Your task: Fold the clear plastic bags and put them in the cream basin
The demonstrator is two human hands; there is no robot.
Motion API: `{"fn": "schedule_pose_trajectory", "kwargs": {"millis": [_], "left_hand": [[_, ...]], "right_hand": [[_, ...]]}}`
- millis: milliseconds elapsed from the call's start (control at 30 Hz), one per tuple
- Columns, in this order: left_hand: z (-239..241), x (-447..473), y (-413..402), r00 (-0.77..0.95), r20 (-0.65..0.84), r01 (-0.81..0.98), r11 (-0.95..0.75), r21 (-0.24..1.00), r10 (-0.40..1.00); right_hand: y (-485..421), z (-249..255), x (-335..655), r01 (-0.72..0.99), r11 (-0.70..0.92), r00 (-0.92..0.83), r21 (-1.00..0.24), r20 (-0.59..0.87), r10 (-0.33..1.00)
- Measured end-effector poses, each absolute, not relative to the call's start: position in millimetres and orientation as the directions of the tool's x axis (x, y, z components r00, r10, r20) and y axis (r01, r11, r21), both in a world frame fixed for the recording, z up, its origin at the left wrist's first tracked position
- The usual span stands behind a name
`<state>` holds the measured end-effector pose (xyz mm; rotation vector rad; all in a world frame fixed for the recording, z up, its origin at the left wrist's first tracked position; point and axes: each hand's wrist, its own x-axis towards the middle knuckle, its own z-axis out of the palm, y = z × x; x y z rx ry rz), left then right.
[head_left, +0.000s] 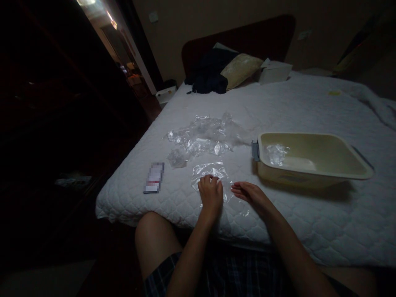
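A clear plastic bag (208, 168) lies spread on the white quilted bed in front of me. My left hand (210, 192) is on the bag with its fingers curled down and closed onto the film. Just to its right, my right hand (250, 194) is open beside the bag's right side, fingers stretched out and side by side. Whether its fingertips touch the film I cannot tell. Beyond the hands is a crumpled heap of clear plastic bags (206, 134).
A cream plastic tub (321, 165) with grey side latches stands at the right, some clear plastic inside. At the left lies a phone (154, 178). Dark clothing (213, 72), a beige pillow (243, 70) and a white box (275, 72) sit by the headboard (241, 35). The bed's edge (123, 218) runs along my knees.
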<state>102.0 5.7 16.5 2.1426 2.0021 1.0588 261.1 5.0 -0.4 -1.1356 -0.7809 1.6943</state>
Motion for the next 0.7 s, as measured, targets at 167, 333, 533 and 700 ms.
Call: {"fn": "schedule_pose_trajectory", "kwargs": {"millis": [167, 333, 533, 700], "left_hand": [[10, 95, 17, -0.194, 0.416, 0.702, -0.171, 0.692, 0.888], [2, 92, 26, -0.218, 0.340, 0.575, -0.161, 0.802, 0.915], [-11, 90, 35, -0.322, 0.263, 0.401, -0.120, 0.908, 0.910], [0, 77, 37, -0.375, 0.152, 0.192, -0.083, 0.978, 0.915]], "right_hand": [[4, -3, 262, -0.355, -0.366, -0.163, -0.861, -0.328, 0.930], [4, -5, 263, -0.342, -0.364, -0.164, -0.866, -0.327, 0.931], [3, -4, 263, -0.343, -0.361, -0.164, -0.867, -0.323, 0.932], [2, -5, 265, -0.356, -0.353, -0.182, -0.865, -0.307, 0.934]]}}
